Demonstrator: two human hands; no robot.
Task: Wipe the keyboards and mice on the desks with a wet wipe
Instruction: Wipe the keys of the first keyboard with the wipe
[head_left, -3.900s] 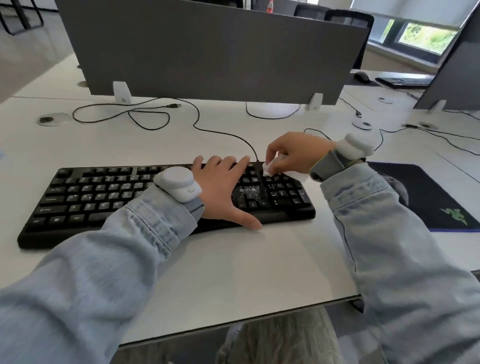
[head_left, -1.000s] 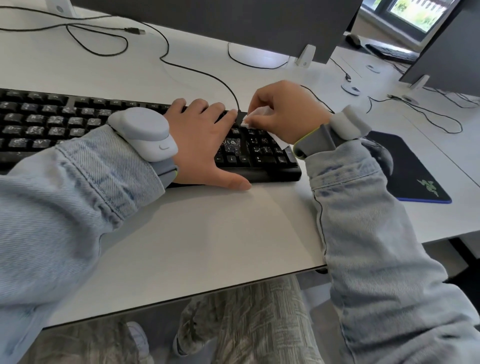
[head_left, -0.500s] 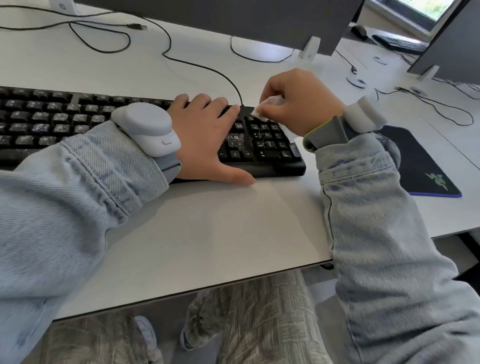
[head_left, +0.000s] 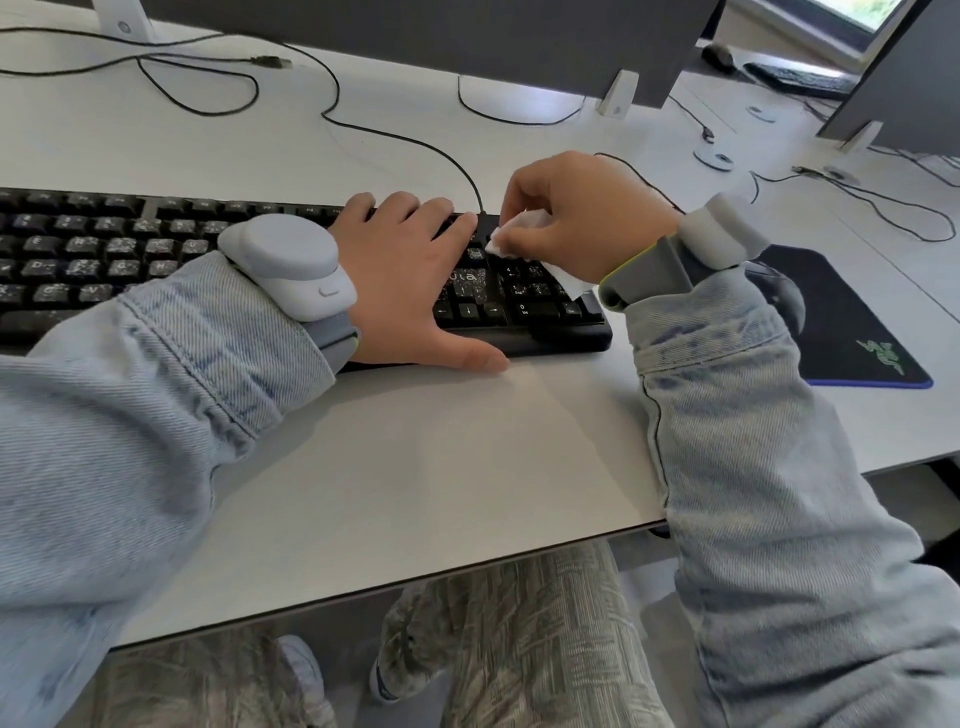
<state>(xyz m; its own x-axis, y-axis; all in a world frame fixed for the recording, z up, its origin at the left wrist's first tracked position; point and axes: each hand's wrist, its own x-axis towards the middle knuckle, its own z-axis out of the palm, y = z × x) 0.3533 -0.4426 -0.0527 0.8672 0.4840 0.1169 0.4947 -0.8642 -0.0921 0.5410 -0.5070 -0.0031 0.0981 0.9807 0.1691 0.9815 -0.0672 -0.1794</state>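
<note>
White desk (head_left: 415, 467), office setting, grey divider panel (head_left: 415, 31) along its far edge. Black keyboard (head_left: 130, 249) lies flat on the desk, extending off frame to the left; its cable (head_left: 395, 135) runs from its rear edge toward the divider.

Left hand (head_left: 410, 280) lies flat on the keyboard's right-centre section, fingers straight and relaxed, thumb stretched along the keyboard's front edge touching the desk. Gripping nothing.

Right hand (head_left: 582, 218) is above the keyboard's right end, over the numpad area, fingers curled and pinching a crumpled white wet wipe (head_left: 514, 234). Wipe touches the keys at the keyboard's upper right; a loose flap trails under the wrist toward the keyboard's right edge.

Both wrists carry grey strap-on devices; light denim sleeves on both arms.

Black mouse pad (head_left: 852, 322) with green logo sits just right of the keyboard. Dark mouse (head_left: 779, 296) on it, mostly hidden behind the right sleeve.

Second keyboard (head_left: 795, 78) and mouse (head_left: 719, 54) on the next desk, far right of the divider, small, detail unclear.
</note>
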